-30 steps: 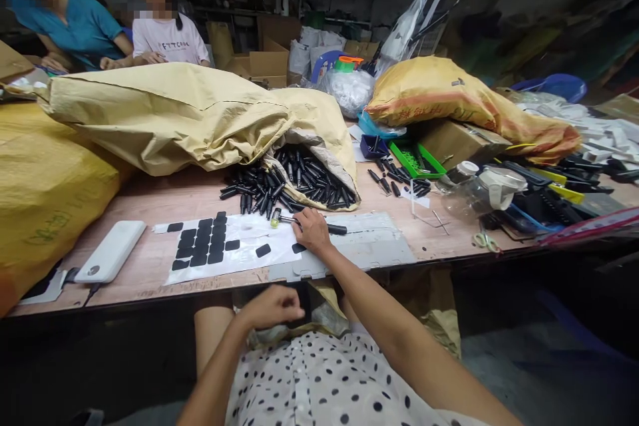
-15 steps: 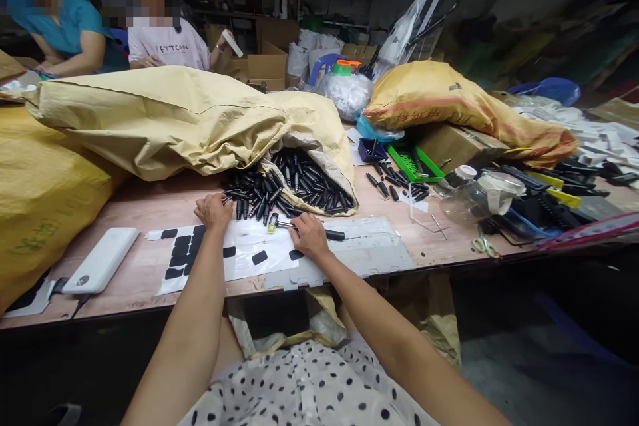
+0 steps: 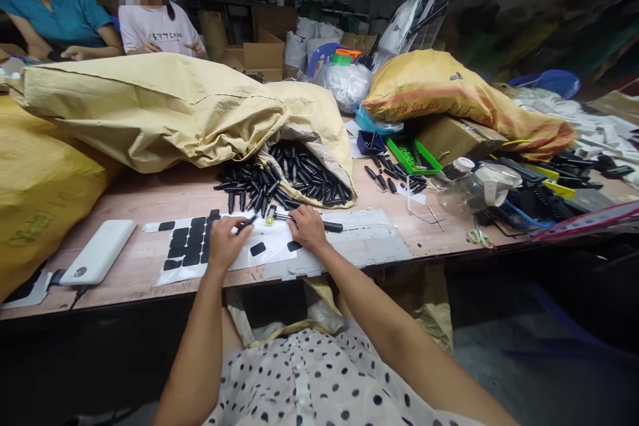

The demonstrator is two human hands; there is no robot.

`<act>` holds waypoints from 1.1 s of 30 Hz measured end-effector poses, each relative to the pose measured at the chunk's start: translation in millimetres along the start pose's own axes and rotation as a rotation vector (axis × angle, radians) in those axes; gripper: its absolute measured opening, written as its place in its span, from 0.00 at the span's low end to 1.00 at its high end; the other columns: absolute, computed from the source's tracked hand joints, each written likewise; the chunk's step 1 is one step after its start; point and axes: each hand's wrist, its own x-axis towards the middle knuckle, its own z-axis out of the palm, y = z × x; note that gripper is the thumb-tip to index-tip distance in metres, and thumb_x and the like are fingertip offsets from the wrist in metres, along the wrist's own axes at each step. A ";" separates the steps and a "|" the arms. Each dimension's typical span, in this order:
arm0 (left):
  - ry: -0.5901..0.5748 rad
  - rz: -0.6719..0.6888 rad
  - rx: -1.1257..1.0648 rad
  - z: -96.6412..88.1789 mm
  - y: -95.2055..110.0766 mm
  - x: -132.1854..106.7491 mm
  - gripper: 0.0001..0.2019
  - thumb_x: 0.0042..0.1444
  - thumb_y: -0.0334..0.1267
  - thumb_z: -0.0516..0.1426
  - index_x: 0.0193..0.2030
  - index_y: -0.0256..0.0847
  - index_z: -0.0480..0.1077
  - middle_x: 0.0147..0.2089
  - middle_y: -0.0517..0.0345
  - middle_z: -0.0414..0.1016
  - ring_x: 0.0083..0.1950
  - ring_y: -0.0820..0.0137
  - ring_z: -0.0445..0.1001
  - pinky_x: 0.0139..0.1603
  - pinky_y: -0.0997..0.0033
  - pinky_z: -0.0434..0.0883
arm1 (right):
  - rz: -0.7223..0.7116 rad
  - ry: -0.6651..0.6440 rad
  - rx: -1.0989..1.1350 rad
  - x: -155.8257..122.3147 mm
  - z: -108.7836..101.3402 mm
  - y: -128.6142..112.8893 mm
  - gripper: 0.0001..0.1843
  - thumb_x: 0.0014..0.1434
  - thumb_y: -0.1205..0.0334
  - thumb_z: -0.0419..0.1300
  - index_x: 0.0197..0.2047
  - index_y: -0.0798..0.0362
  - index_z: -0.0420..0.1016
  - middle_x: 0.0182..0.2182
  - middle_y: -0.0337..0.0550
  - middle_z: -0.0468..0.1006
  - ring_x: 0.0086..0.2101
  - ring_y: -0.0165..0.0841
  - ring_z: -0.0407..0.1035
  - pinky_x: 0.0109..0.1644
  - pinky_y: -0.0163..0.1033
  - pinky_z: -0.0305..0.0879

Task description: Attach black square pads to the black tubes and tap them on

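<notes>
Left hand (image 3: 226, 242) has withdrawn from the heap of black parts (image 3: 249, 188) since the earlier frame and pinches one slim black part (image 3: 246, 223) over the white sheet (image 3: 273, 234), near the hammer (image 3: 333, 227) gripped by the right hand (image 3: 307, 229), judged a positioning step, next calling for steady alignment.

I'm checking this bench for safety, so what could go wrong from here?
The left hand holds a slim black part close to the yellow-tipped, black-handled hammer in the right hand; a stray swing might strike the left hand. Loose black cylindrical parts beside the tan paper sack could roll away. The pale-green-handled scissors, near the wood-patterned table's front edge, might get knocked off.
</notes>
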 end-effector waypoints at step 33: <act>-0.139 0.183 -0.133 52.9 13.5 -17.4 0.07 0.55 0.41 0.64 0.40 0.46 0.81 0.37 0.56 0.76 0.44 0.60 0.70 0.48 0.59 0.70 | 0.122 0.031 0.342 -60.7 -39.4 0.4 0.12 0.70 0.60 0.52 0.47 0.46 0.78 0.40 0.42 0.78 0.42 0.35 0.73 0.47 0.37 0.69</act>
